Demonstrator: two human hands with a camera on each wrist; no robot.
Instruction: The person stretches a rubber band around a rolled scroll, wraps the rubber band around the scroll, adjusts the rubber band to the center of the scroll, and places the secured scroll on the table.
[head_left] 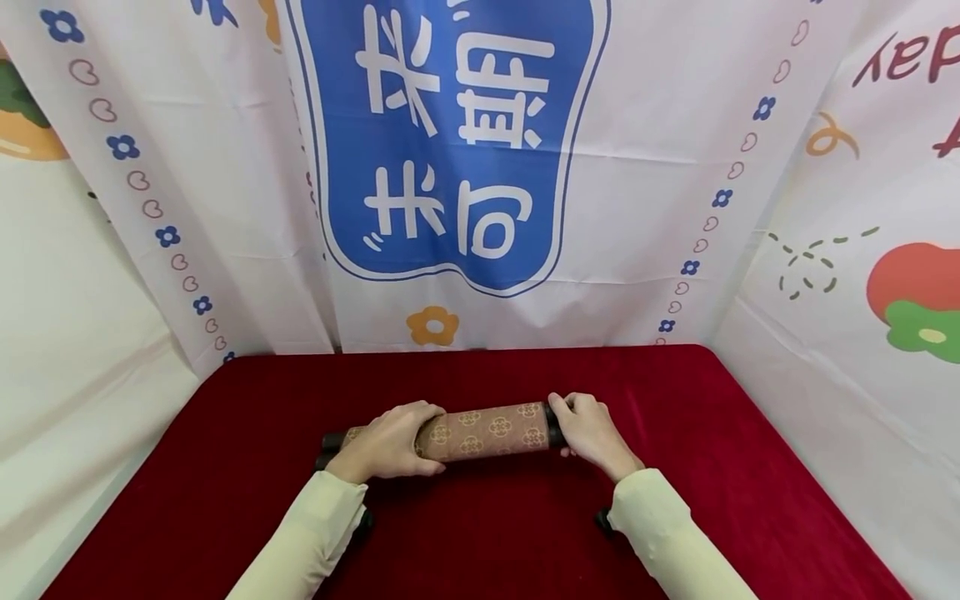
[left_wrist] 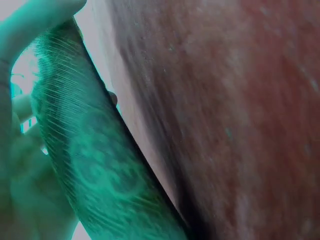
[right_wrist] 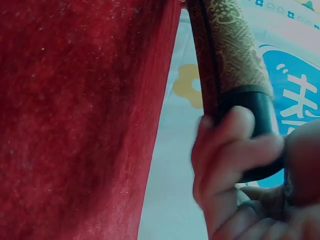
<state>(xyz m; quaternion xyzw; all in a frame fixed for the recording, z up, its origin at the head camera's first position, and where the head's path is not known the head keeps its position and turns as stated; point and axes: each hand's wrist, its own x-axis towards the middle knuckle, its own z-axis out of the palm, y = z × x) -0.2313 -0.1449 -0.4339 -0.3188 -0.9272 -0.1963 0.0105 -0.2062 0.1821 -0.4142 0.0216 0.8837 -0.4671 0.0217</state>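
A rolled hanging scroll (head_left: 483,432), brown with a gold flower pattern, lies crosswise above the red cloth in the head view. Black knobs (head_left: 328,450) stick out at its left end, seemingly two rolls side by side. My left hand (head_left: 390,440) holds it from above near that end, thumb toward the front. At the other end, my right hand (head_left: 592,429) grips the black knobs. In the right wrist view, fingers (right_wrist: 240,122) curl round a black knob (right_wrist: 262,112). The left wrist view, tinted green, shows the scroll (left_wrist: 105,165) close up beside the hand.
Dark red velvety cloth (head_left: 480,533) covers the table. White printed curtains with a blue sign (head_left: 450,150) hang behind it, and more hang at the left and right sides (head_left: 825,250). Dark bits of the wrist cameras (head_left: 602,521) show by the sleeves.
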